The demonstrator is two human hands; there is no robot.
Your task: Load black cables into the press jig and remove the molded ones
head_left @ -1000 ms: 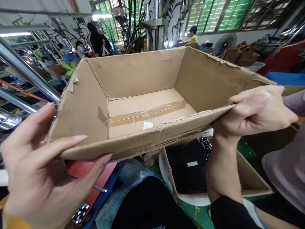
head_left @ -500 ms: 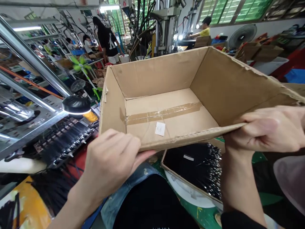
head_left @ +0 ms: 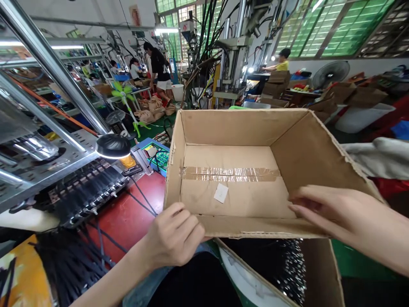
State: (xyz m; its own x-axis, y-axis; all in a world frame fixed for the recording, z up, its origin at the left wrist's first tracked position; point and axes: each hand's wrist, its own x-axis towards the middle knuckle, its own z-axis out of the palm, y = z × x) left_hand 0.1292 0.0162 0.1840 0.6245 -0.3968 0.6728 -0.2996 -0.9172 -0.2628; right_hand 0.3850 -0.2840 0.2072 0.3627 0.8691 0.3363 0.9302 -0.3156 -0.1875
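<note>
An empty open cardboard box [head_left: 306, 157] is held in front of me, with a tape strip and a small white label on its floor. My left hand [head_left: 174, 236] is closed round the near left corner of the box's front wall. My right hand [head_left: 332, 215] lies over the near right wall, fingers stretched along the inside of the box and the thumb hidden.
Below the box stands a second carton [head_left: 319, 273] full of black parts. To the left are a red bench top [head_left: 128, 217], a rack of black cable parts [head_left: 86, 192], a lamp [head_left: 113, 147] and steel bars. Machines and other people are farther back.
The box has come down and turned more level, moving right. My left hand kept its grip on the front corner. My right hand shifted from pinching the front edge to lying over the right wall.
</note>
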